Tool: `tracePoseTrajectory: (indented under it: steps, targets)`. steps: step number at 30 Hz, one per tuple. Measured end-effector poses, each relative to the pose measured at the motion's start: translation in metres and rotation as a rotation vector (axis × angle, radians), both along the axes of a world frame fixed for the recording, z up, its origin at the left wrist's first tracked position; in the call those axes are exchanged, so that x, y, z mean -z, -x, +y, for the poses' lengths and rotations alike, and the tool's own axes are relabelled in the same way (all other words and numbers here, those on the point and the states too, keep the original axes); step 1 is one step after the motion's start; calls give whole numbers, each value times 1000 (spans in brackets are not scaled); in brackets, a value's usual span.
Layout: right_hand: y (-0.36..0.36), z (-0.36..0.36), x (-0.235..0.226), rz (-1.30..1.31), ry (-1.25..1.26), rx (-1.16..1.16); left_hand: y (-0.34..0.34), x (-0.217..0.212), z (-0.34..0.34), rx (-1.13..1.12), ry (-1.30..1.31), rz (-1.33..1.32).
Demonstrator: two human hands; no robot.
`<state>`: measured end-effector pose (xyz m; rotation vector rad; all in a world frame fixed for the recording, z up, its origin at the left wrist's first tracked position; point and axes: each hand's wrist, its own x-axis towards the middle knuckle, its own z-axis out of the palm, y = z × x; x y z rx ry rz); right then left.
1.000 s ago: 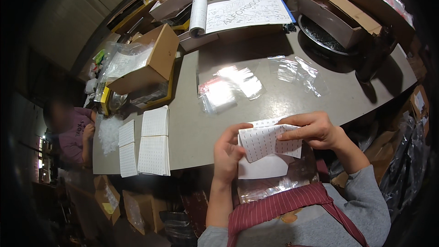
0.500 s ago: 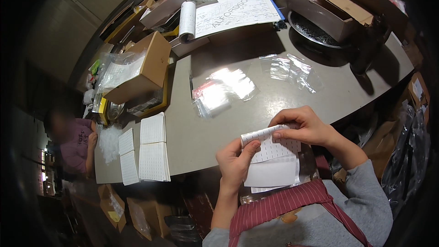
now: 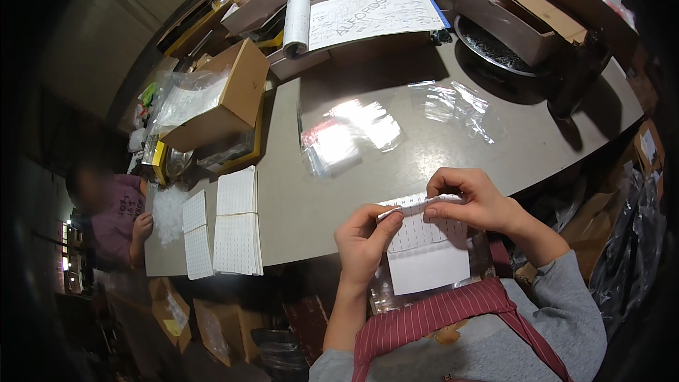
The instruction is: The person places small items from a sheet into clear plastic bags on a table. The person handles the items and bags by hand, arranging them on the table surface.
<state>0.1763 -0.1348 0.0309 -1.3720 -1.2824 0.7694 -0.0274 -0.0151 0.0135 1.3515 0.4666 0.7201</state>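
Cluttered with cardboard boxes and paper, a grey worktable (image 3: 332, 198) curves across a dim workroom, its far corners lost in the dark rim of the fisheye view. At its near edge, the person's left hand (image 3: 362, 240) and right hand (image 3: 472, 198) pinch the top edge of a white dotted sheet (image 3: 424, 230), which is bent over between them; both sets of fingers are closed on the paper, thumbs tucked behind it. Below the sheet, a clear plastic bag (image 3: 424, 276) holding a plain white card lies against the striped apron (image 3: 438, 318), its lower edge hidden by the cloth. More clear bags (image 3: 346, 138) glare under the lamp at mid-table, so their contents cannot be read. Stacks of similar dotted sheets (image 3: 237, 230) sit near the left edge. An open cardboard box (image 3: 226, 102) stuffed with plastic stands beyond them, and a large spread notepad (image 3: 368, 14) lies at the far side. A second person (image 3: 113, 216) sits at the left end of the table, partly cut off by shadow, one hand near a heap of small clear pieces.
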Motion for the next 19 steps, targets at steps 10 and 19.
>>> tracePoseTrajectory:
  steps: [10,19]
  targets:
    - [-8,0,1,230,105,23,0,-2,-2,-158,5,13]
    - [-17,-3,12,465,86,5,7,11,-1,-177,-47,-3]
